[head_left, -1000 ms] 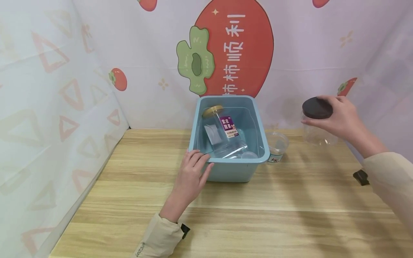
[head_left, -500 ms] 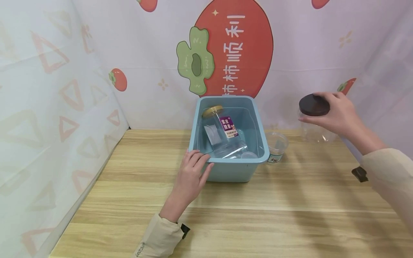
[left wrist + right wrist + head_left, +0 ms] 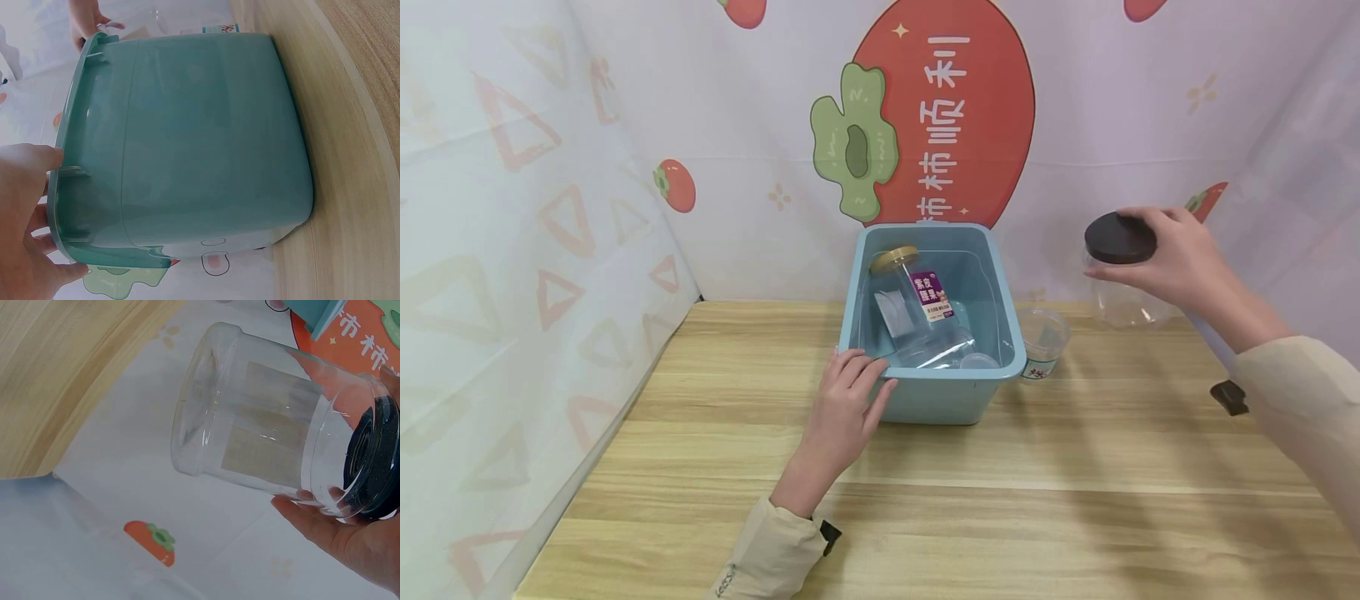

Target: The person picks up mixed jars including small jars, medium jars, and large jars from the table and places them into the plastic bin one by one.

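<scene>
My right hand [image 3: 1183,258] grips a clear plastic jar [image 3: 265,425] by its black screw lid [image 3: 1120,238], holding it up above the back right of the table. The jar hangs upright, and a pale label shows through its wall in the right wrist view. My left hand [image 3: 842,408] holds the near left rim of a light blue plastic basin [image 3: 936,400], fingers over the edge and thumb outside. Inside the basin lie a clear jar with a gold lid [image 3: 895,258] and a purple label [image 3: 931,292], and a small round clear piece [image 3: 979,361].
A small clear plastic tub [image 3: 1043,337] with a printed label stands against the basin's right side. Printed cloth [image 3: 760,242] hangs close behind the wooden table [image 3: 700,492] and along its left side.
My right hand has moved the black-lidded jar slightly left and upward. The left hand and the basin have stayed put.
</scene>
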{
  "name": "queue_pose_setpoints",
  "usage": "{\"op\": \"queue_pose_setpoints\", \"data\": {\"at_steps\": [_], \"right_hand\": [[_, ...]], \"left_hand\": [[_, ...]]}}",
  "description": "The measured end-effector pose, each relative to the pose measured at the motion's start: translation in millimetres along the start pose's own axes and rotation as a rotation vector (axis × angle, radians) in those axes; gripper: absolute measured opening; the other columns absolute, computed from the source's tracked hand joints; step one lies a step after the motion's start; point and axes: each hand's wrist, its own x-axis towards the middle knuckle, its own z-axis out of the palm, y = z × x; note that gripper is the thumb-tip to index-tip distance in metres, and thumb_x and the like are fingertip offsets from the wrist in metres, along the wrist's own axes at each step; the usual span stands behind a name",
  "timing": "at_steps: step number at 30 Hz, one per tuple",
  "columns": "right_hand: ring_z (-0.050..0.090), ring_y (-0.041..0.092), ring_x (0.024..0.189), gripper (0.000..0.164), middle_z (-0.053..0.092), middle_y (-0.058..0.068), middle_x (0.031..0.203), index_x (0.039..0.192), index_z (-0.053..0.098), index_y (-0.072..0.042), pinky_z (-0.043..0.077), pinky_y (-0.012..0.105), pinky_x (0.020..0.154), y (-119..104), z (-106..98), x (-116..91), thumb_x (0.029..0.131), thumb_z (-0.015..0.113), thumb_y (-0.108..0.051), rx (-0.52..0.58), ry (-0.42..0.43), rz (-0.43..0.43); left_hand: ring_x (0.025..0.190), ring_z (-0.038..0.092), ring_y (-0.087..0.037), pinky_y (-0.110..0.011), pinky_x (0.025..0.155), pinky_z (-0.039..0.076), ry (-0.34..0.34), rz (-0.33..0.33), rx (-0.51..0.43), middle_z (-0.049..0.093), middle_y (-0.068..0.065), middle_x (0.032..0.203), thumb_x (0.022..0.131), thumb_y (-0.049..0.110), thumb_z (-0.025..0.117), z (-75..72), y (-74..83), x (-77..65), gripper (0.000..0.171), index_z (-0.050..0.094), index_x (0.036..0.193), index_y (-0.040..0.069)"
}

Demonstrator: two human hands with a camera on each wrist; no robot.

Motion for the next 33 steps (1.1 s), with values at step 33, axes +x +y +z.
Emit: {"op": "queue_pose_setpoints", "data": {"at_steps": [33], "right_hand": [[0.040, 0.050, 0.131, 0.086, 0.048, 0.033, 0.142, 0.151, 0.051, -0.004, 0.039, 0.061, 0.087, -37.7, -9.1, 10.3, 0.082, 0.089, -0.041, -0.007, 0.010, -0.109]], "left_hand": [[0.116, 0.062, -0.035, -0.065, 0.117, 0.041, -0.026, -0.015, 0.012, 0.073, -0.013, 0.107, 0.098, 0.014, 0.076, -0.9, 0.3, -0.1, 0.021, 0.075, 0.115, 0.002]]}}
